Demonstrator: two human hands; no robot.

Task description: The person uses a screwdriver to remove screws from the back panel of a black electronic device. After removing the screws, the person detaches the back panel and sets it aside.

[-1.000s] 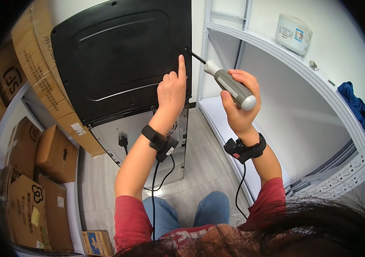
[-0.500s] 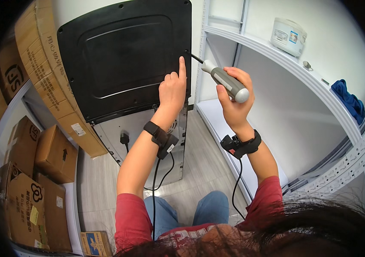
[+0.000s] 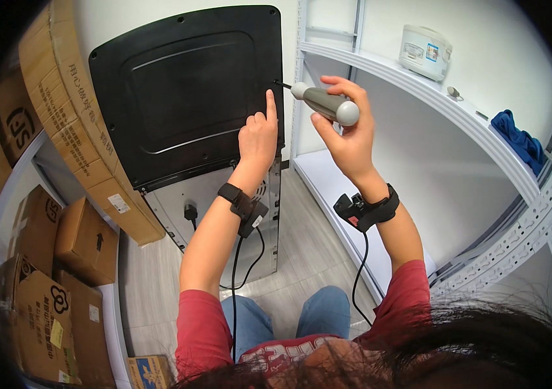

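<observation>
My right hand (image 3: 353, 133) grips a grey screwdriver (image 3: 324, 102) with a pale round end. Its shaft points left, and the tip meets the right edge of a large black panel (image 3: 191, 97) at a screw position. Close below that tip, my left hand (image 3: 258, 137) lies against the panel with the index finger stretched upward and the other fingers curled; nothing shows in it. The panel forms the upper back of a tall appliance whose lower part is a grey metal back (image 3: 217, 201).
A black power plug (image 3: 190, 212) and cable are at the metal back. Cardboard boxes (image 3: 88, 240) fill the left shelf, and a tall carton (image 3: 71, 110) leans beside the appliance. On the right, a white shelf (image 3: 483, 123) holds a rice cooker (image 3: 425, 53) and blue cloth (image 3: 517, 139).
The screwdriver handle has tilted upward and lies more nearly level, with my right hand slightly higher. My left finger stays beside the tip. The whole view has shifted slightly.
</observation>
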